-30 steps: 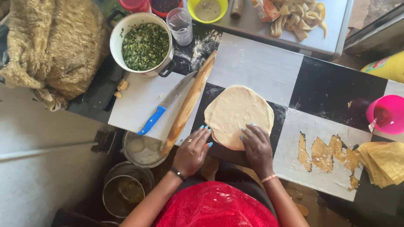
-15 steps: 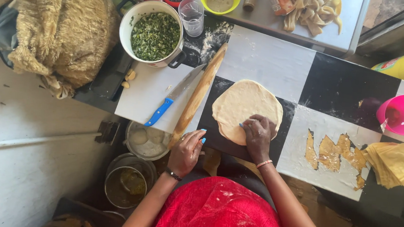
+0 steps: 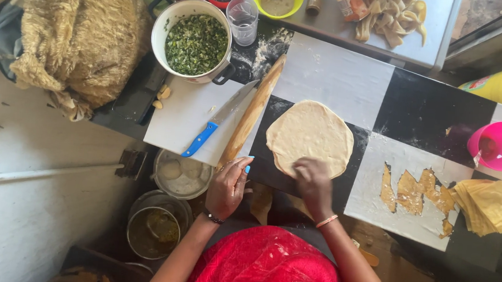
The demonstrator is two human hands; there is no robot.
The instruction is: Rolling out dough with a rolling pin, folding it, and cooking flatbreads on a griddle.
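Dough round (image 3: 310, 138), rolled flat and pale, lies on the checkered counter (image 3: 334, 76) across a black and a white square, at about 12 o'clock from the person's body. Since 1 second ago the left hand (image 3: 228, 186) has come off its near edge and drawn back toward 7 o'clock of it, now resting with fingers loosely curled and empty by the near end of the rolling pin (image 3: 253, 112). The right hand (image 3: 313, 185) stays pressed flat on the round's near rim, gripping nothing. With only 1 hand on it, the dough looks to be being turned or patted rather than stretched by both. Its surface is smooth and matte, its outline a slightly uneven circle. Farther out, at 10 o'clock, lies a blue-handled knife (image 3: 217, 120) on a white board; beyond that stands a pot of chopped greens (image 3: 195, 41).
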